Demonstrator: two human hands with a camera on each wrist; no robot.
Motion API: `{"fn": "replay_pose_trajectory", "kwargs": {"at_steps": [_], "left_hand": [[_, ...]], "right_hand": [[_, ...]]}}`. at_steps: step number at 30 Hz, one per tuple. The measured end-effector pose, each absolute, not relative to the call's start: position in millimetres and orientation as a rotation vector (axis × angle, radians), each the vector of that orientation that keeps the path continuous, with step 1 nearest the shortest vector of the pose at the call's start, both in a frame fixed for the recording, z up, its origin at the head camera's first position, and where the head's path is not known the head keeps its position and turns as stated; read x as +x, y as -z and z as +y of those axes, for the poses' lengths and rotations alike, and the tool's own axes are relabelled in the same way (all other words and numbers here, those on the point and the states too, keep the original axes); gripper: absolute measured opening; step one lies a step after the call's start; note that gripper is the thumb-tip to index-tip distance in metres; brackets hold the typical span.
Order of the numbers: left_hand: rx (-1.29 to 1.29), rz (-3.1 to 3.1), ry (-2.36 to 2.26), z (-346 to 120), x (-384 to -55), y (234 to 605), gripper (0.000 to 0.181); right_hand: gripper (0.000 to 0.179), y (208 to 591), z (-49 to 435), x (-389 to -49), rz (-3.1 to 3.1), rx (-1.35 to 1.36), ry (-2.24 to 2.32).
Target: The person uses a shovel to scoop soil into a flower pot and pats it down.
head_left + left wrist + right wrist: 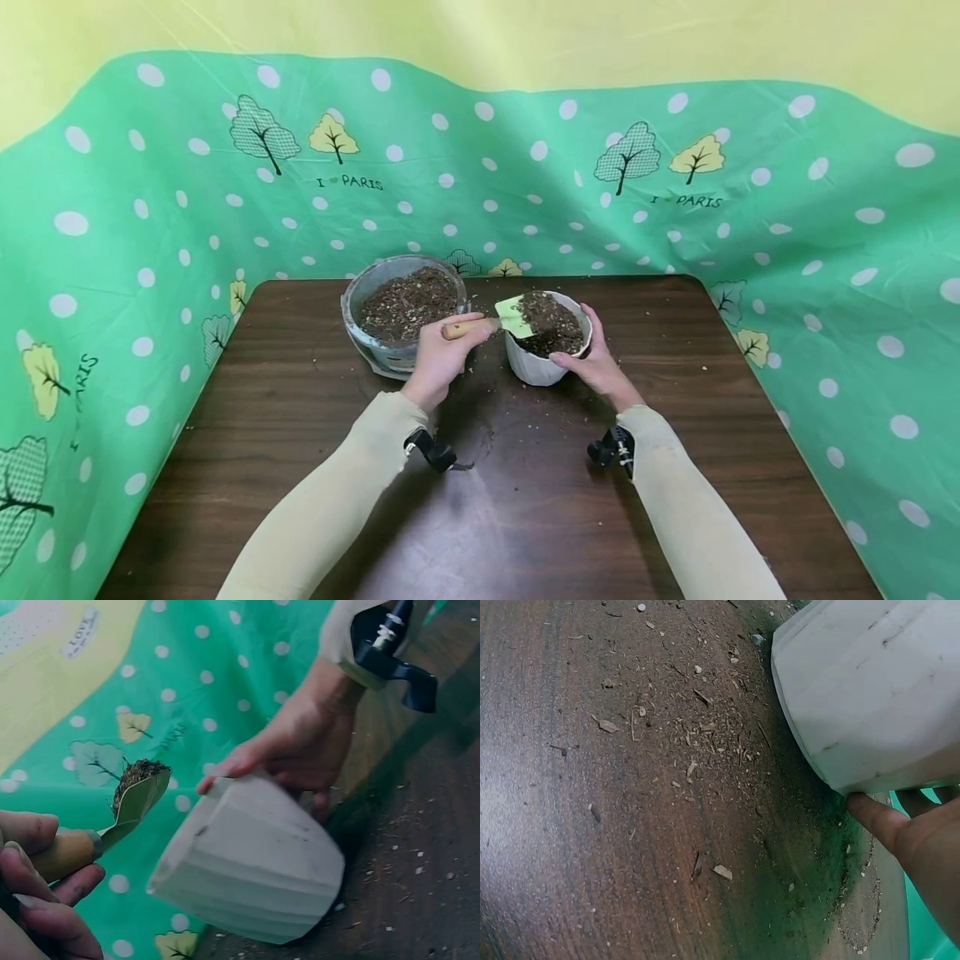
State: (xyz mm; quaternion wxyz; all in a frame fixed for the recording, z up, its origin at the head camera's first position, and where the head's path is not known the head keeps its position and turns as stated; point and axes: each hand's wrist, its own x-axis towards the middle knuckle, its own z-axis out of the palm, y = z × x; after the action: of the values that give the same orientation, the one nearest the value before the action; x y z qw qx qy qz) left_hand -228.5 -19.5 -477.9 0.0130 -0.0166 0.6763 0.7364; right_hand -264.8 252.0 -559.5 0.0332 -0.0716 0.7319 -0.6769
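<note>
My left hand grips the wooden handle of a small garden trowel. Its pale green blade, heaped with dark soil, is over the left rim of a white ribbed flowerpot; the left wrist view shows the blade raised above the rim. Dark soil shows inside the pot's mouth. My right hand holds the pot from the right, thumb at the near rim and fingers round the far side. In the right wrist view a fingertip touches the pot wall.
Left of the pot stands a larger grey-blue tub containing soil. Crumbs and wood chips lie scattered over the dark wooden table. A green and yellow printed cloth hangs behind the table and along both sides.
</note>
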Motion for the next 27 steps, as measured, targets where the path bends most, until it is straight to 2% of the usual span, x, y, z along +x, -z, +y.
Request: {"fn": "replay_pose_trajectory", "kwargs": {"at_steps": [7,14,27], "left_hand": [[-0.035,2.135,-2.179,-5.9,-230.0,490.5,0.031],[0.025,2.154,-2.138,0.5,-234.0,498.8,0.036],[0.097,2.257,-2.152,6.9,-238.9,499.1,0.032]], "right_hand": [[0.101,539.4,245.5,-255.9,2.236,-0.23,2.077],[0.1,538.5,243.9,-254.8,2.258,-0.223,2.064],[0.1,539.3,246.0,-255.4,2.258,-0.217,2.054]]}}
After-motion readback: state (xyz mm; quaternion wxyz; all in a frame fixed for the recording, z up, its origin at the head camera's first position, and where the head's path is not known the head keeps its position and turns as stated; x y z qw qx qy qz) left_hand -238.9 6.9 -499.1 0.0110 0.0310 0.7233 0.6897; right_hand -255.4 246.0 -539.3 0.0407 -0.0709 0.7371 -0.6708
